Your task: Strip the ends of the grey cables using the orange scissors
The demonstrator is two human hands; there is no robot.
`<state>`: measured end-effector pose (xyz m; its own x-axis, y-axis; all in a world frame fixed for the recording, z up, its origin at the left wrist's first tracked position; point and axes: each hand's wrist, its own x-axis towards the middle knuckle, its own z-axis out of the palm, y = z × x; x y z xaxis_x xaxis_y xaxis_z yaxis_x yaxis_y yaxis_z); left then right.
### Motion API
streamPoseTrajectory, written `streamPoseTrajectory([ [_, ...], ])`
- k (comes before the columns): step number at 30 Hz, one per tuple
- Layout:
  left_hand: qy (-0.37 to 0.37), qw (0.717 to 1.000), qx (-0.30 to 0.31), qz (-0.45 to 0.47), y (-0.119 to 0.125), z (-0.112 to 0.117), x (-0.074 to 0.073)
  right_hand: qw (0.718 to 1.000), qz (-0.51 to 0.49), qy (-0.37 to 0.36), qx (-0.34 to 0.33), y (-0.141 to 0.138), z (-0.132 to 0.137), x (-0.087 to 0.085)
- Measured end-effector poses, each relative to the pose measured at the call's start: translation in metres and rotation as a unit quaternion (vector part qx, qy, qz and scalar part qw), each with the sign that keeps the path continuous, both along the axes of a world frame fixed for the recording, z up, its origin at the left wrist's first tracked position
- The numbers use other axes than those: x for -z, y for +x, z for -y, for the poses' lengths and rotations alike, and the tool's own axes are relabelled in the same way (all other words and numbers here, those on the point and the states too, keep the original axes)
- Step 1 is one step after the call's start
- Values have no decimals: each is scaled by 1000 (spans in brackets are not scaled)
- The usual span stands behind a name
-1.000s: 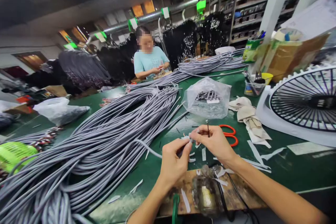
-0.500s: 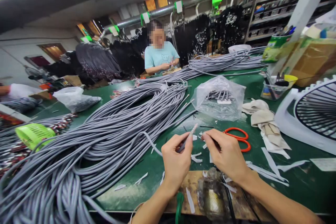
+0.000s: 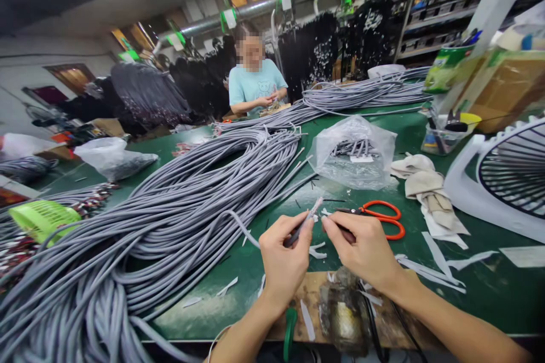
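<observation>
My left hand (image 3: 284, 252) is closed round the end of a grey cable (image 3: 296, 232), thumb and fingers pinching it. The cable's tip, stripped to pale strands (image 3: 315, 207), points up and to the right past my fingertips. Close to that tip, on its right, my right hand (image 3: 367, 244) is closed in a pinch. A small whitish bit shows at its fingertips, but whether they grip it I cannot tell. Scissors with orange handles (image 3: 385, 216) lie behind my right hand, which partly hides their dark blades.
A big coil of grey cables (image 3: 183, 204) covers the left. Behind my hands sits a clear plastic bag (image 3: 352, 153) of short parts. Cloth strips (image 3: 434, 187) and a white fan (image 3: 506, 181) stand right. A wooden board (image 3: 306, 295) lies nearest me. A co-worker (image 3: 258, 85) sits opposite.
My right hand has shifted slightly left, nearer the stripped cable tip, and more of the scissors shows. My left hand keeps its hold on the cable. The view has tilted a little.
</observation>
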<state>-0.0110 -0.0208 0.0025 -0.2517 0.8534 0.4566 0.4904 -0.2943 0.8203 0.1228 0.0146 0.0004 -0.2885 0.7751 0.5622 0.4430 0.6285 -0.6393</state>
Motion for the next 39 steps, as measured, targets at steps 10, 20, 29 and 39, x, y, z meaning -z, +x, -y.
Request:
streamPoseTrajectory([
  [10,72,993,17,-97,2,1,1,998,-18,-55,-12,-1,2,-4],
  [20,-72,997,21,26,-6,-22,4,988,46,145,-11,-2,14,1],
  [29,2,998,40,45,-5,-13,-5,994,68,75,51,3,1,0],
  [39,68,996,7,-61,-7,-8,-2,995,61,66,33,2,0,2],
])
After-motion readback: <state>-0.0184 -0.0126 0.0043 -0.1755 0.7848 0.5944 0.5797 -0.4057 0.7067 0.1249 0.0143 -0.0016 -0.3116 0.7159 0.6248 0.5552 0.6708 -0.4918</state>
